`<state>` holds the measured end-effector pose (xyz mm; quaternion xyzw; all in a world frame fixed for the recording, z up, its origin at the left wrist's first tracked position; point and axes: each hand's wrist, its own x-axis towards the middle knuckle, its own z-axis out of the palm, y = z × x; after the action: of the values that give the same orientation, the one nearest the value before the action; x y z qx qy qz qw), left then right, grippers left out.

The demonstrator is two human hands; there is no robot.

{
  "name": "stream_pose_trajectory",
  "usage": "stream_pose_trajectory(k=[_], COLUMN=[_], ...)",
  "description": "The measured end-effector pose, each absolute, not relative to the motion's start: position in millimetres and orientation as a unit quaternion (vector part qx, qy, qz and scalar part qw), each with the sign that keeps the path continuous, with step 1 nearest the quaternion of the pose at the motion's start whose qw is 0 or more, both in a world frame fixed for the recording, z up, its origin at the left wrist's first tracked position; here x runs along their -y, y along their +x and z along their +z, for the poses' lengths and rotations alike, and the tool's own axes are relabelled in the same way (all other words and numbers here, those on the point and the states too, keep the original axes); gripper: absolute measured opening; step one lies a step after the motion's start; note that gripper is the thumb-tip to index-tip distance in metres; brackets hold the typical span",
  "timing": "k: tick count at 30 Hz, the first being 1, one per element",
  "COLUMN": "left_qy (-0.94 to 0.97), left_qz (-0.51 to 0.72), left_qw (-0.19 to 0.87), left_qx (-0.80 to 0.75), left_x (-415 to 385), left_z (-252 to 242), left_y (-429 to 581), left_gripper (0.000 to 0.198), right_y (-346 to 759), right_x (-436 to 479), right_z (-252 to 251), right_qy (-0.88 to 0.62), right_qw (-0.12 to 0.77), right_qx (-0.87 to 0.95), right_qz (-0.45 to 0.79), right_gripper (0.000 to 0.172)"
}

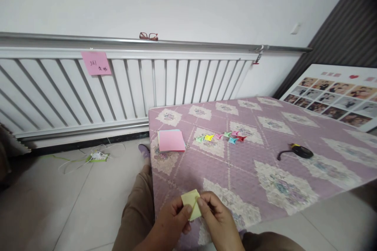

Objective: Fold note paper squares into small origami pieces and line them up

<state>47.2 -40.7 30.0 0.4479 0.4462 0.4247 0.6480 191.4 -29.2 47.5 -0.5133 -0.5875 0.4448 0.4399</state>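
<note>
Both my hands are low in the view, pinched on a small pale yellow paper square (pixel 191 200). My left hand (pixel 172 221) grips its left edge with thumb and fingers. My right hand (pixel 216 217) pinches its right side, fingers curled. The paper sits just above the near edge of a mattress with a pink quilted floral cover (pixel 265 164). Farther off on the cover lie a stack of pink paper squares (pixel 171 140) and a row of several small folded paper pieces in green, yellow, pink, blue and red (pixel 220 137).
A black object with a yellow mark and a strap (pixel 300 151) lies on the cover at right. A white radiator (pixel 123 86) with a pink note (pixel 96 63) and red glasses (pixel 149 36) lines the wall. A photo board (pixel 335 98) leans at right. Scraps (pixel 97 157) lie on the tiled floor.
</note>
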Motion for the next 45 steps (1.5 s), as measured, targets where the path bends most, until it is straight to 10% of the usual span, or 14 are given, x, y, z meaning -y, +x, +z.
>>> stream_pose_trajectory(k=[45], left_qy=[0.525], left_qz=[0.316], left_qw=[0.607], left_qx=[-0.507], left_x=[41.1], left_z=[20.7], left_y=[43.8], left_gripper=[0.016], right_y=[179.6], right_x=[26.6], right_z=[31.6], right_qy=[-0.525], right_qw=[0.501], right_qx=[0.296], right_qz=[0.622], right_gripper=[0.039])
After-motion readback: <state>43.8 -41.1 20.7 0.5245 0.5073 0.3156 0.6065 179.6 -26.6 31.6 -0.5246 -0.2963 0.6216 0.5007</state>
